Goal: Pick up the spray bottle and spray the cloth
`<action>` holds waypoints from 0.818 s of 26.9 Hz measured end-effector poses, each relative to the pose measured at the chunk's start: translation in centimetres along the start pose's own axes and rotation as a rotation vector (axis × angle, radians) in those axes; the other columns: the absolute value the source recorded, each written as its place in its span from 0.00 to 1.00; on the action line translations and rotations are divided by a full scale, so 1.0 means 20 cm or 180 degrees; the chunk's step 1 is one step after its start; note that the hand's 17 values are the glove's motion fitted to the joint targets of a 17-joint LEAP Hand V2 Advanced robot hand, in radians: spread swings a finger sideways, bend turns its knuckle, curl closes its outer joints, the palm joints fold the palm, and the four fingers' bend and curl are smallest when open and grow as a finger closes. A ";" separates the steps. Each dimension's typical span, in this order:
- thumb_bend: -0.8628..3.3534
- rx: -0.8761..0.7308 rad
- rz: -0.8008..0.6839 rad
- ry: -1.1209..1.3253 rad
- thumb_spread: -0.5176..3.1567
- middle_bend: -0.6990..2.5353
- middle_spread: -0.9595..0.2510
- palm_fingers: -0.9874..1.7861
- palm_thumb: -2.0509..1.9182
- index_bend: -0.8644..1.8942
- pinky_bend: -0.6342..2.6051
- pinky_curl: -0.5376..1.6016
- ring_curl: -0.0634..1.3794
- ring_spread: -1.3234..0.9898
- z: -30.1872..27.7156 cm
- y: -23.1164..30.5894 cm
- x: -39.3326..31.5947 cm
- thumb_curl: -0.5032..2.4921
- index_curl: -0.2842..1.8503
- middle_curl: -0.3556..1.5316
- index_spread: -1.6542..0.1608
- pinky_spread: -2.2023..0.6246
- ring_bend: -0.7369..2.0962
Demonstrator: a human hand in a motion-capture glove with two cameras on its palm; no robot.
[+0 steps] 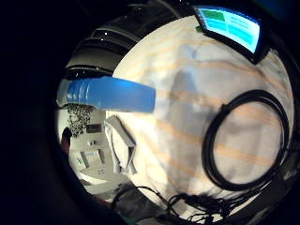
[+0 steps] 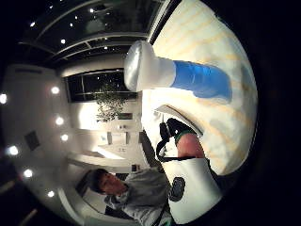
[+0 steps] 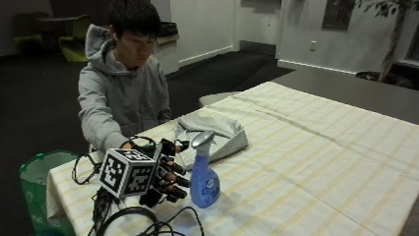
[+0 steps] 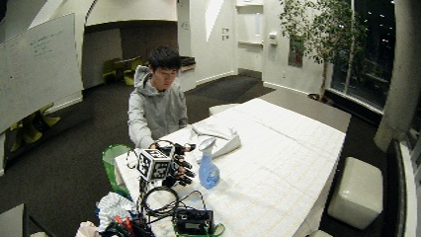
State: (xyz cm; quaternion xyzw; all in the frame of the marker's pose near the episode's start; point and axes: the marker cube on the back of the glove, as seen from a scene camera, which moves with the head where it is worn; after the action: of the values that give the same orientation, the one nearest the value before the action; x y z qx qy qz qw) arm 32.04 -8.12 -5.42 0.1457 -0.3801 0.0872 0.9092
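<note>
A blue spray bottle point(image 3: 204, 183) with a pale trigger head stands upright on the striped tablecloth point(image 3: 314, 162), near the table's front corner. My gloved right hand point(image 3: 167, 173) hovers just left of it, palm toward the bottle, fingers spread and holding nothing; a small gap shows between fingertips and bottle. Behind the bottle lies a crumpled grey cloth point(image 3: 215, 133), close to the seated person. Both palm views show the bottle point(image 1: 111, 93) point(image 2: 200, 80) near the palm, with the cloth point(image 1: 121, 146) beyond it. The wide outside view has the bottle point(image 4: 208, 173) beside the hand point(image 4: 179, 168).
Black cable loops point(image 3: 140, 221) lie on the table's near corner under my hand, and a large coil point(image 1: 248, 140) shows on the tablecloth. A green bin point(image 3: 38, 183) stands by the table. A lit screen point(image 1: 230, 26) sits at the table's edge.
</note>
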 end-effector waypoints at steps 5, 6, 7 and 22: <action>0.20 -0.0040 -0.0046 -0.0245 0.36 0.27 0.67 0.31 0.72 0.33 0.37 0.43 0.25 0.56 0.06 -0.07 0.01 0.31 0.18 0.35 0.67 0.86 0.37; 0.20 -0.0051 -0.0054 -0.0278 0.36 0.27 0.67 0.31 0.72 0.33 0.37 0.43 0.25 0.56 0.07 -0.08 0.01 0.31 0.18 0.36 0.67 0.86 0.37; 0.20 -0.0066 -0.0062 -0.0304 0.36 0.27 0.67 0.30 0.72 0.33 0.37 0.43 0.25 0.56 0.08 -0.08 0.01 0.31 0.17 0.35 0.67 0.86 0.37; 0.18 -0.0616 -0.0167 -0.0465 0.35 0.26 0.68 0.25 0.68 0.34 0.36 0.42 0.24 0.57 0.20 -0.16 -0.02 0.30 0.16 0.34 0.66 0.86 0.35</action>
State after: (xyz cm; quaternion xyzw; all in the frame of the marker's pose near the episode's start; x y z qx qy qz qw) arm 29.95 -12.44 -3.64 0.0731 -0.4480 0.0154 0.8909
